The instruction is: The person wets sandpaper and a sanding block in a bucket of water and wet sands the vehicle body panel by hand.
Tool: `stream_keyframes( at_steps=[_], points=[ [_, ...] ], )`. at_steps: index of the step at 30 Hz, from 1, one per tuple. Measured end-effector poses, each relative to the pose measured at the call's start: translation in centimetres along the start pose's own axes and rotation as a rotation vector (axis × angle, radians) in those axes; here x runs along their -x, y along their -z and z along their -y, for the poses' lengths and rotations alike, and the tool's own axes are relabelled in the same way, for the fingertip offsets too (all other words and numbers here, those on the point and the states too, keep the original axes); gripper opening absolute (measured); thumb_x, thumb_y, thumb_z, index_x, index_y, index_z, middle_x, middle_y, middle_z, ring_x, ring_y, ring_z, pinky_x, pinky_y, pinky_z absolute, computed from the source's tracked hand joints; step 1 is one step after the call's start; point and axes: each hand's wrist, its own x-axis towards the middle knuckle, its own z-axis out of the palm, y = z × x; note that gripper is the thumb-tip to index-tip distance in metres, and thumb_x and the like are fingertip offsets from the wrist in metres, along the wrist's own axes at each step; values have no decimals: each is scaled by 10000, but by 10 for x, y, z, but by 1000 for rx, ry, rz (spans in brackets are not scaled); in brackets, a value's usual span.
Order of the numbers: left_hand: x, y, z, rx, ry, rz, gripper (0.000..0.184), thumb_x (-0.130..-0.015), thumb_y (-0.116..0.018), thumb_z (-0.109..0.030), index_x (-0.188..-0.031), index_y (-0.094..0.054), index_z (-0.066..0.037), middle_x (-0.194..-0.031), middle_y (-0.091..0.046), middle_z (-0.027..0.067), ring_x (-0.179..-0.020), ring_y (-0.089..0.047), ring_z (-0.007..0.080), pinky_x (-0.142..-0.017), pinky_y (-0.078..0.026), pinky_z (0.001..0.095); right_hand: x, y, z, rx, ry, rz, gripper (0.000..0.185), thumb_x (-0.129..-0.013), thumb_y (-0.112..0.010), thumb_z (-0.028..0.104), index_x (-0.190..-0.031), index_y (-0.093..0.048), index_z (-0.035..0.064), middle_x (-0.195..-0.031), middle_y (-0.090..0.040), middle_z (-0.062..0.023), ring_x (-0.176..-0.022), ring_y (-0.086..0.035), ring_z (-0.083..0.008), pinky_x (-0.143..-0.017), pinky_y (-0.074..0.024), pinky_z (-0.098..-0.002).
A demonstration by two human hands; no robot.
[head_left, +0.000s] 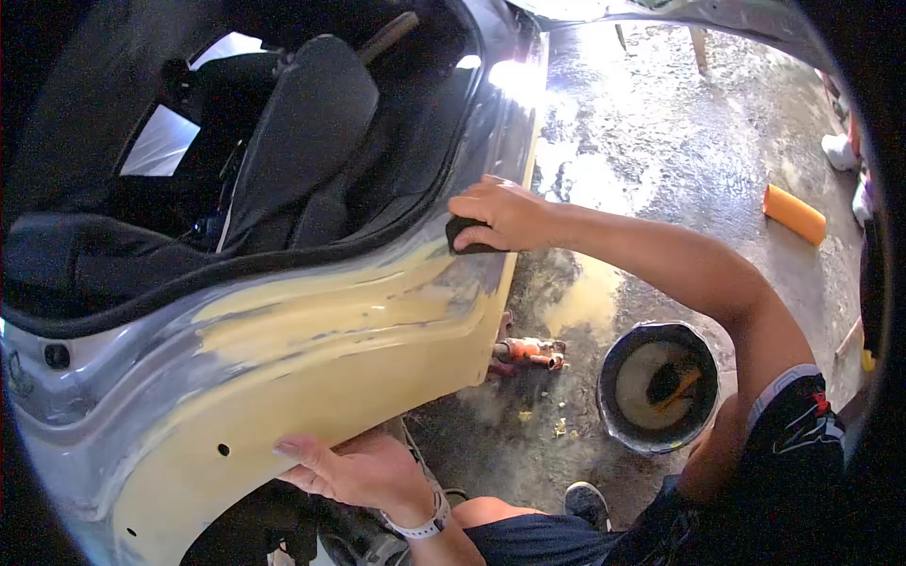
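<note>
My right hand [505, 217] is closed round a black sanding block [469, 234] and presses it to the car body panel [311, 377] just below the door opening. Pale yellow filler covers much of this panel, with grey patches showing through. Lower down, my left hand [363, 472], with a light wristband [429, 519], grips the panel's lower edge by the wheel arch. Its thumb lies on the yellow surface and its fingers are partly hidden below the edge. A small dark hole [224, 450] shows in the panel near the left thumb.
A black bucket [658, 387] of cloudy liquid stands on the wet concrete floor [651, 123], beside my legs. An orange-red jack-like metal part [530, 352] sticks out under the panel. An orange cylinder [794, 214] lies at right. Dark car seats [302, 141] fill the opening.
</note>
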Motion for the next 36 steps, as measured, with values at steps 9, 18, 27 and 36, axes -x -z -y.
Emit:
stream_keyframes(
  at_steps=[9,18,27,36],
  points=[
    [-3,7,7,2,-54,47,569,-1045,-568,-337,-1511,-367,-79,-1535,-440,107,-1345,-482,248,-1138,-374,421,31,39,32,-142,-156,120,237,-957,-576,133,-1156,-485,44,-995,-612,-236,-1000,-611,-433,-855,-475,-524],
    [-4,14,3,21,29,59,554,-1047,-573,-293,-1488,-350,-42,-1498,-469,153,-1301,-523,252,-1112,-405,409,201,-77,71,-177,217,1601,421,-815,-546,78,-1211,-660,-11,-1152,-674,-262,-1097,-644,-420,-957,-500,-516],
    [0,9,-3,8,2,104,520,-1050,-568,-322,-1425,-401,-2,-1459,-496,154,-1273,-525,230,-1089,-416,398,363,-162,-2,119,201,1649,381,-850,-592,171,-1169,-694,-10,-1186,-685,-242,-1130,-650,-414,-958,-506,-528],
    [-4,22,10,105,-25,162,422,-1027,-621,-249,-1301,-444,19,-1261,-602,140,-1118,-598,192,-984,-467,342,346,-133,27,246,124,1592,394,-856,-623,218,-1178,-660,-5,-1137,-698,-232,-1081,-677,-396,-893,-535,-530]
  ],
)
